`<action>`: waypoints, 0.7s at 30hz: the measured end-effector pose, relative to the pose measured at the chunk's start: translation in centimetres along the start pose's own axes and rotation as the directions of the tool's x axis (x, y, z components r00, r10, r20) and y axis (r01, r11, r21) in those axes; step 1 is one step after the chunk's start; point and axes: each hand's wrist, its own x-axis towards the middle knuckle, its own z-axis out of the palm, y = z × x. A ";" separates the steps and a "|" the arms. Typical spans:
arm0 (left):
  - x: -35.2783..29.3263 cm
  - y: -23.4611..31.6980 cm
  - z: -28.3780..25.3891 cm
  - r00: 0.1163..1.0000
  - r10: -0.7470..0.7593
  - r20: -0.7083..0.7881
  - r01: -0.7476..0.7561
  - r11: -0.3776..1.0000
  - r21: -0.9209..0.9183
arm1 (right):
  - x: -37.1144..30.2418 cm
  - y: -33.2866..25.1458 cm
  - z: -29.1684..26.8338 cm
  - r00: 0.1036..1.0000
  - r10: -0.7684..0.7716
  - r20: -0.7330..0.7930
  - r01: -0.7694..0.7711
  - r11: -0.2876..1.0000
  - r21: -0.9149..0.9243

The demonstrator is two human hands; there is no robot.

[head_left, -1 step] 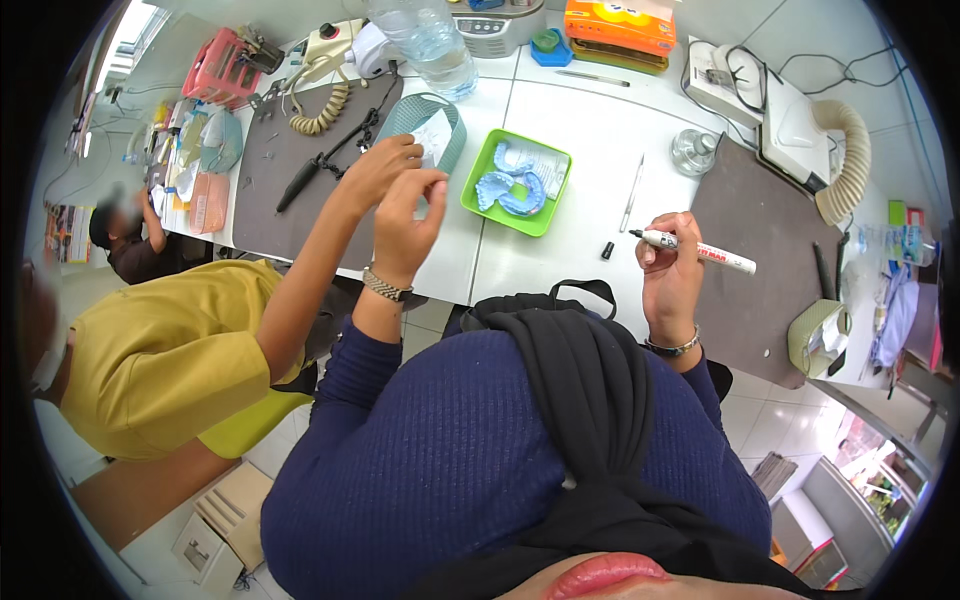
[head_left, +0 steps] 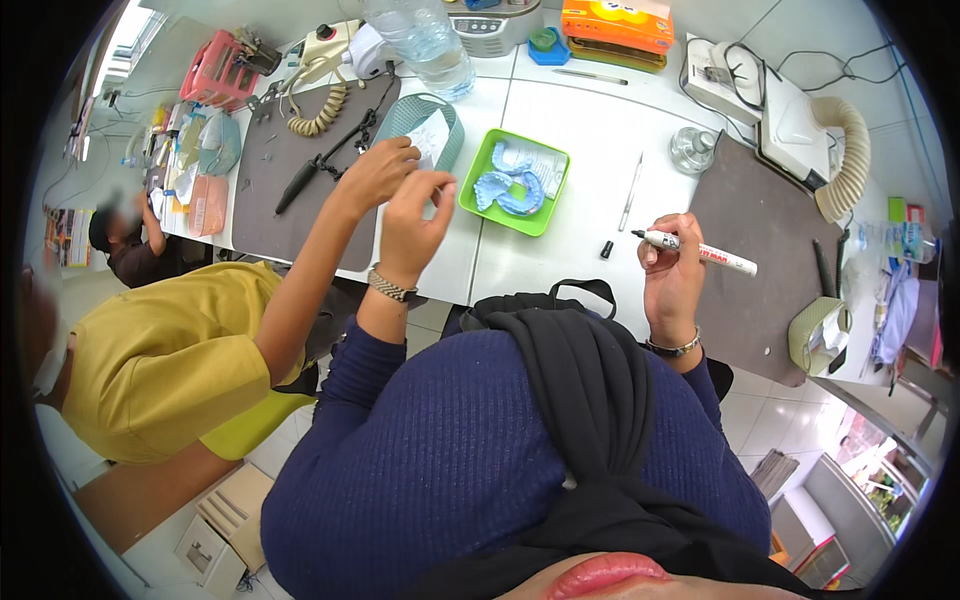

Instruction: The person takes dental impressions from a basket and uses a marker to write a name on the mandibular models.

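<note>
In my right hand [head_left: 672, 270] is a white marker [head_left: 728, 260], gripped between thumb and fingers, its bare black tip pointing left. A small black cap [head_left: 607, 249] lies on the white table by that tip. My left hand [head_left: 415, 222] hovers near the table, fingers loosely bent, thumb apart from them, with nothing visible in it. Right of it stands a green tray [head_left: 541, 228] holding two blue dental moulds [head_left: 520, 192] and a printed paper [head_left: 549, 160]. A co-worker's hand [head_left: 378, 168] is just beside my left hand, at a teal basket [head_left: 457, 140] with paper inside.
A pen-like tool [head_left: 631, 190] and a glass jar [head_left: 692, 151] are right of the tray. Behind stand a large water bottle [head_left: 425, 50] and an orange tissue pack [head_left: 617, 24]. A handpiece [head_left: 296, 188] lies left; a ribbed hose [head_left: 845, 160] arches at right.
My left hand has shifted slightly to the right. My right hand with the marker has barely moved, and the tray stays in place.
</note>
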 end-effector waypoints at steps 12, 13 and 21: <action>-6.4 -1.8 3.2 0.964 -0.113 0.242 0.108 0.994 0.033 | 1.3 0.4 -0.7 0.996 0.016 -0.083 -0.019 0.999 -0.034; -7.8 -3.2 3.6 0.965 -0.106 0.239 0.088 0.992 0.087 | 1.6 0.5 -0.5 0.997 0.023 -0.073 -0.026 0.999 -0.039; -11.1 -6.8 5.8 0.957 -0.167 0.239 0.082 0.941 0.329 | 3.1 1.3 0.6 0.995 0.094 0.020 -0.093 0.994 -0.062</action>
